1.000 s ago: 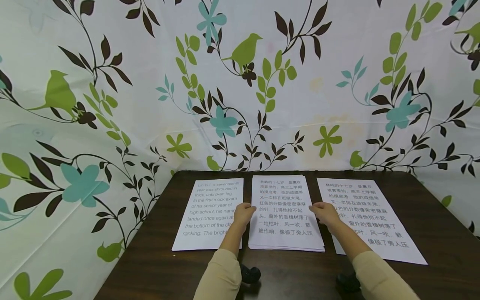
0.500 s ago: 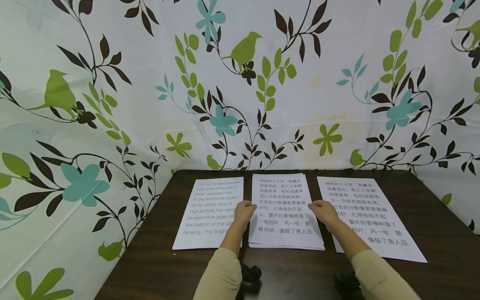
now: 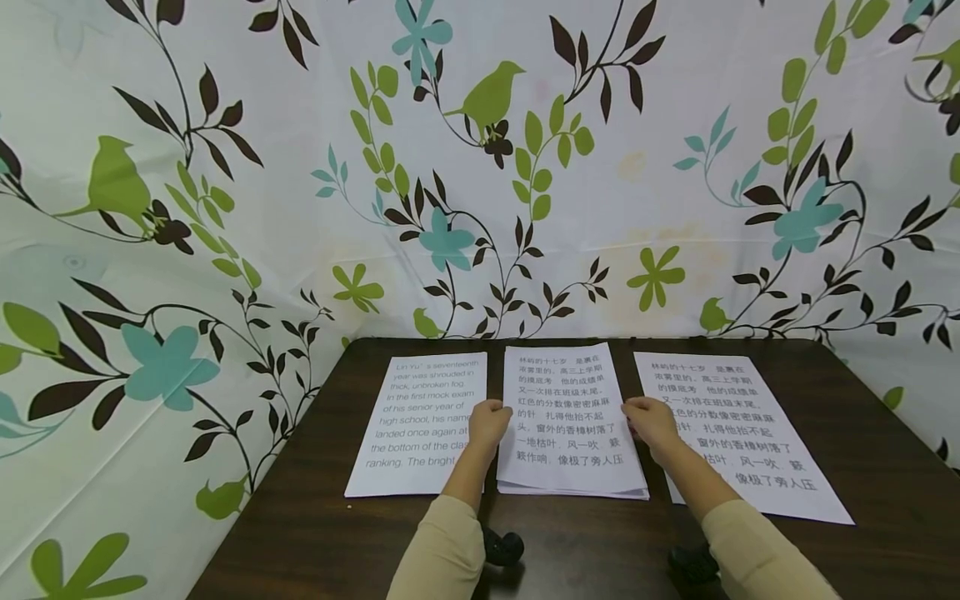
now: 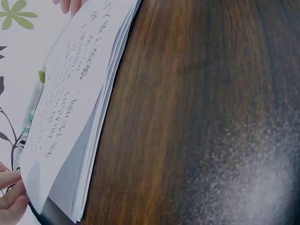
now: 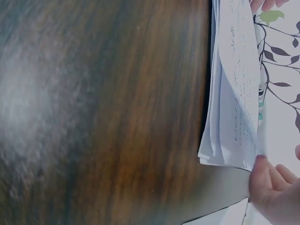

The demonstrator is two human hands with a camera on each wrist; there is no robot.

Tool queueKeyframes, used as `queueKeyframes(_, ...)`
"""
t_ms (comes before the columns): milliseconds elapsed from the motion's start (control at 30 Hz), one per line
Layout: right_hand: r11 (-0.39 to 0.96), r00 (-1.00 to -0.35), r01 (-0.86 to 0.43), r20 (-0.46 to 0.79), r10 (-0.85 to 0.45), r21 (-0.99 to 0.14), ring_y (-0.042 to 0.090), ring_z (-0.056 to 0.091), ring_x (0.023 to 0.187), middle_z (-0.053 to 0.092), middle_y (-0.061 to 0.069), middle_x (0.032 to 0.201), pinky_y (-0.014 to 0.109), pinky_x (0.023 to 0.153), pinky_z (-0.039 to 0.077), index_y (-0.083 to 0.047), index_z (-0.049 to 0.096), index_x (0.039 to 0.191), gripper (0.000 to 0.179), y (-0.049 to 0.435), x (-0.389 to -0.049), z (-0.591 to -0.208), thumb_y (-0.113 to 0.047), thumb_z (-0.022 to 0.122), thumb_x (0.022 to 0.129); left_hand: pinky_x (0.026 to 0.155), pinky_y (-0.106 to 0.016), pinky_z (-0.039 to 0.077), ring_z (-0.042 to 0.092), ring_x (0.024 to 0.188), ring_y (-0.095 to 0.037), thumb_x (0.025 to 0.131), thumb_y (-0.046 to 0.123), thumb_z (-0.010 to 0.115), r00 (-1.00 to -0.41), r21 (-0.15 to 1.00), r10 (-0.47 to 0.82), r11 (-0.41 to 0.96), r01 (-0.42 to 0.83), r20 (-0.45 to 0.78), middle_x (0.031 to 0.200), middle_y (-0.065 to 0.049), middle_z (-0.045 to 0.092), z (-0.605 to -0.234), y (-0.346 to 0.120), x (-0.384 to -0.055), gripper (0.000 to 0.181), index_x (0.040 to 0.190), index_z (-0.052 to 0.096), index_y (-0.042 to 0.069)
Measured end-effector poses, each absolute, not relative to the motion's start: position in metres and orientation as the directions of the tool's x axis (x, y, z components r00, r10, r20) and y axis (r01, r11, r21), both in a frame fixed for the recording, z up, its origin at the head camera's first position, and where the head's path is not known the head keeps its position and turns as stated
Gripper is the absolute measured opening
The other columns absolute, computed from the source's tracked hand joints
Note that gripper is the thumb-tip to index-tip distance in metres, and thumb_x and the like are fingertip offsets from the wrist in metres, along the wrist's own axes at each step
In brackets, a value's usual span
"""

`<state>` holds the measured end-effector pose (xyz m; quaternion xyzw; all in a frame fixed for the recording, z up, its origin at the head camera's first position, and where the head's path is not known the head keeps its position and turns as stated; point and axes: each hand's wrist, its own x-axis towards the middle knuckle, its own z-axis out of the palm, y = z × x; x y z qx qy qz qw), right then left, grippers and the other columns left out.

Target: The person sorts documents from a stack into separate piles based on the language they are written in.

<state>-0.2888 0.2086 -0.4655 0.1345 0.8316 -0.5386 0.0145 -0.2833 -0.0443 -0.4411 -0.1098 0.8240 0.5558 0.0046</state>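
Observation:
In the head view a stack of white paper sheets (image 3: 558, 475) printed with Chinese text lies between two other pages. My left hand (image 3: 489, 425) pinches the top sheet's left edge, and my right hand (image 3: 651, 423) has thumb and fingertips at its right edge. From the left wrist, the top sheet (image 4: 70, 79) arches up off the sheets below, with my left hand (image 4: 11, 199) gripping its edge. The right wrist view shows the right hand (image 5: 276, 190) holding the sheet's side near the corner, and several layered edges of the stack (image 5: 213, 136) fanned slightly.
An English-printed page (image 3: 408, 433) lies on the left and a Chinese-printed page (image 3: 750, 450) on the right, partly covered by the right forearm. The dark wooden table (image 3: 585, 542) ends at a floral cloth backdrop (image 3: 525, 267). Black wrist mounts (image 3: 502, 547) hang below the sleeves.
The top sheet has lifted and shifted slightly, and more sheet edges show along the stack's lower side. My right hand has moved a little to the right; the left has barely moved.

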Motion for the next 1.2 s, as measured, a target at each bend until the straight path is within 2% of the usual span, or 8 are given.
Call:
queueKeyframes(67,0.319,-0.955,0.255,-0.187,0.229,-0.913,0.026,0.051,0.086,0.047,0.021,0.107,0.023,0.055,0.045,0.007,0.042,0.119,0.041,0.202,-0.281,-0.455,-0.018,0.046,0.087,0.076,-0.040,0.044,0.051,0.095,-0.032,0.081,0.013,0.051,-0.977,0.919,-0.177,0.353,-0.176,-0.119,0.104,-0.020,0.053,-0.442,-0.045,-0.283,0.037,0.111,0.050,-0.009)
queueKeyframes(133,0.267,-0.954,0.253,-0.193,0.230,-0.930,0.028,0.050,0.088,0.045,0.024,0.109,0.026,0.063,0.046,0.010,0.039,0.121,0.043,0.198,-0.276,-0.449,-0.012,0.047,0.085,0.073,-0.039,0.045,0.052,0.092,-0.031,0.079,0.011,0.052,-0.977,0.926,-0.184,0.337,-0.168,-0.110,0.103,-0.020,0.053,-0.443,-0.045,-0.283,0.037,0.111,0.050,-0.009)
queueKeyframes(233,0.260,-0.953,0.247,-0.187,0.237,-0.933,0.031,0.050,0.090,0.044,0.028,0.109,0.025,0.065,0.045,0.013,0.037,0.120,0.041,0.193,-0.269,-0.444,-0.005,0.045,0.084,0.069,-0.035,0.047,0.055,0.085,-0.029,0.077,0.005,0.052,-0.974,0.942,-0.199,0.290,-0.167,-0.111,0.097,-0.020,0.054,-0.446,-0.047,-0.283,0.037,0.110,0.050,-0.010)
queueKeyframes(433,0.247,-0.951,0.248,-0.186,0.247,-0.937,0.025,0.055,0.075,0.049,0.028,0.099,0.022,0.054,0.045,0.016,0.040,0.116,0.039,0.192,-0.265,-0.451,0.000,0.046,0.081,0.063,-0.032,0.048,0.056,0.075,-0.026,0.075,0.003,0.055,-0.965,0.957,-0.205,0.207,-0.203,-0.161,0.090,-0.018,0.054,-0.452,-0.049,-0.282,0.036,0.107,0.050,-0.012)
queueKeyframes(567,0.246,-0.949,0.259,-0.198,0.247,-0.934,0.023,0.055,0.073,0.050,0.027,0.097,0.026,0.057,0.047,0.017,0.040,0.115,0.039,0.192,-0.265,-0.455,0.000,0.045,0.081,0.058,-0.031,0.046,0.054,0.072,-0.024,0.075,0.006,0.057,-0.963,0.941,-0.188,0.244,-0.234,-0.191,0.087,-0.015,0.056,-0.457,-0.051,-0.283,0.030,0.101,0.056,-0.009)
queueKeyframes(800,0.249,-0.946,0.278,-0.220,0.238,-0.928,0.026,0.054,0.076,0.051,0.026,0.094,0.019,0.051,0.043,0.019,0.042,0.111,0.035,0.191,-0.263,-0.457,0.000,0.045,0.082,0.053,-0.028,0.044,0.051,0.069,-0.022,0.072,-0.001,0.054,-0.969,0.912,-0.171,0.342,-0.226,-0.176,0.080,-0.012,0.056,-0.465,-0.052,-0.282,0.022,0.092,0.060,-0.008)
queueKeyframes(1033,0.277,-0.943,0.293,-0.229,0.240,-0.915,0.026,0.053,0.077,0.051,0.024,0.093,0.018,0.049,0.041,0.018,0.044,0.108,0.032,0.191,-0.262,-0.454,-0.001,0.044,0.082,0.051,-0.029,0.044,0.050,0.066,-0.023,0.070,-0.005,0.052,-0.974,0.905,-0.179,0.375,-0.200,-0.141,0.076,-0.013,0.055,-0.465,-0.051,-0.280,0.020,0.087,0.061,-0.008)
queueKeyframes(1200,0.381,-0.949,0.283,-0.201,0.242,-0.880,0.027,0.052,0.078,0.051,0.024,0.092,0.026,0.059,0.044,0.016,0.044,0.108,0.032,0.195,-0.263,-0.455,-0.004,0.042,0.084,0.054,-0.031,0.045,0.051,0.071,-0.025,0.070,-0.004,0.053,-0.975,0.896,-0.199,0.407,-0.177,-0.102,0.084,-0.017,0.057,-0.462,-0.049,-0.279,0.024,0.092,0.060,-0.009)
